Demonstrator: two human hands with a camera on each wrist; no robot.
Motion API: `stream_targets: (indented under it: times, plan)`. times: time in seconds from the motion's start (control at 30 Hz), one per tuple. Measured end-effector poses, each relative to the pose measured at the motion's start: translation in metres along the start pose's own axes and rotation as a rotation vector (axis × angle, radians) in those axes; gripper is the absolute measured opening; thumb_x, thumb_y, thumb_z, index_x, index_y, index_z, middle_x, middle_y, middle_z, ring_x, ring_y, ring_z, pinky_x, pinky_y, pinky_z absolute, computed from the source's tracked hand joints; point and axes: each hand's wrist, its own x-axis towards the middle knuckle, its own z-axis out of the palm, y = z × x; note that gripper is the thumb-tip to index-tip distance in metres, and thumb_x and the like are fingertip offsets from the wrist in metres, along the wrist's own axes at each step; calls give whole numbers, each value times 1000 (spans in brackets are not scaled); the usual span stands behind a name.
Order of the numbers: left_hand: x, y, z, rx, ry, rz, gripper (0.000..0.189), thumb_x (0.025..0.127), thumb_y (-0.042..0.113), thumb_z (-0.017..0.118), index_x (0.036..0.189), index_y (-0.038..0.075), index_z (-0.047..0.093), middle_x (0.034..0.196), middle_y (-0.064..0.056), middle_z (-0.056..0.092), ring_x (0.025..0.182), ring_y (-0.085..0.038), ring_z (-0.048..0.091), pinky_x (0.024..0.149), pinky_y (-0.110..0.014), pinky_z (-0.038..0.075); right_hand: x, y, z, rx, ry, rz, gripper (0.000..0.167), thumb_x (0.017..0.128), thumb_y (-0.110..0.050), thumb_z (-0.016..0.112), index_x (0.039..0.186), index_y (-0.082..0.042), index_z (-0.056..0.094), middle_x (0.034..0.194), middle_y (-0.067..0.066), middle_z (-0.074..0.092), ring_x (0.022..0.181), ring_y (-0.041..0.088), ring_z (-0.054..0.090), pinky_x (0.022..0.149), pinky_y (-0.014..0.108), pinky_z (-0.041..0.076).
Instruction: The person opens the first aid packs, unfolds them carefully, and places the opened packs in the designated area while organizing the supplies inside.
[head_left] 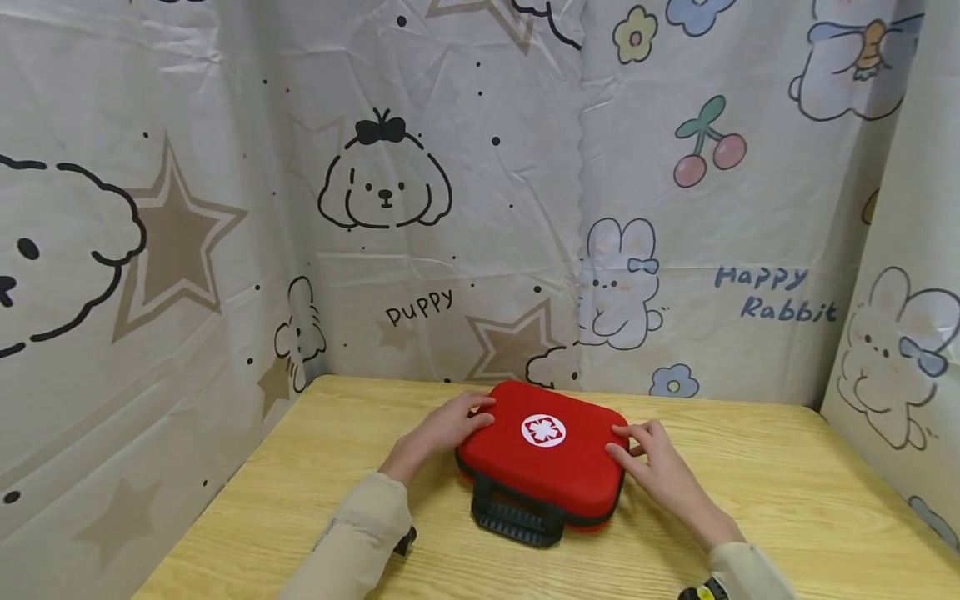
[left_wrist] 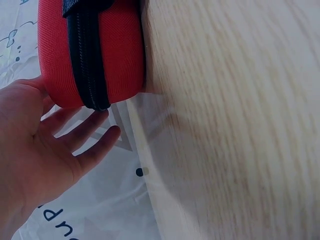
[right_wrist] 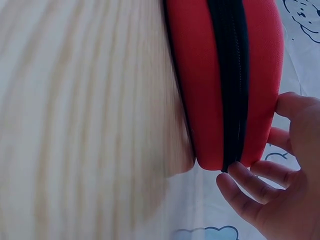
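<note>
A red first-aid case (head_left: 558, 475) with a white round emblem (head_left: 543, 430) lies flat on the table, turned slightly. Its black carry handle (head_left: 519, 518) points toward me. My left hand (head_left: 446, 423) touches the case's left side, thumb and index finger at the top edge, the other fingers spread along the side. Opposite it, my right hand (head_left: 660, 467) rests thumb and fingertips against the right side. A black zipper band (left_wrist: 86, 55) runs round the case's side in the left wrist view. The same zipper band (right_wrist: 232, 75) shows in the right wrist view, near my fingertips.
The light wood table (head_left: 315, 475) extends on both sides of the case. A pale curtain (head_left: 450, 250) with cartoon dogs, rabbits and stars hangs behind and at both sides. Dark wrist-worn gear (head_left: 705, 590) shows at the right sleeve.
</note>
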Motion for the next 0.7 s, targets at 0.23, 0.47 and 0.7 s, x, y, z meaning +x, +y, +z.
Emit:
stream_targets:
  times: [0.23, 0.47, 0.7]
  plan:
    - [0, 4, -2, 60, 25, 37, 43, 99, 31, 60, 138, 14, 59, 146, -10, 52, 137, -30, 47, 114, -49, 36, 1, -2, -3, -11, -15, -13, 52, 94, -43, 66, 129, -4, 63, 109, 13, 49, 101, 25, 62, 77, 32, 50]
    - [-3, 34, -4, 282, 77, 119, 34, 94, 32, 66, 124, 16, 68, 132, -5, 63, 125, -23, 57, 107, -43, 44, 17, 2, -18, -100, 32, -138, 39, 95, -41, 66, 117, -9, 68, 113, 13, 56, 105, 32, 57, 86, 47, 50]
    - [-10, 62, 8, 407, -113, 151, 54, 88, 54, 67, 132, 24, 62, 139, 1, 56, 130, -20, 49, 115, -48, 34, 44, 0, -24, -78, -72, -176, 41, 95, -34, 65, 122, -3, 65, 122, 20, 58, 111, 40, 56, 92, 56, 49]
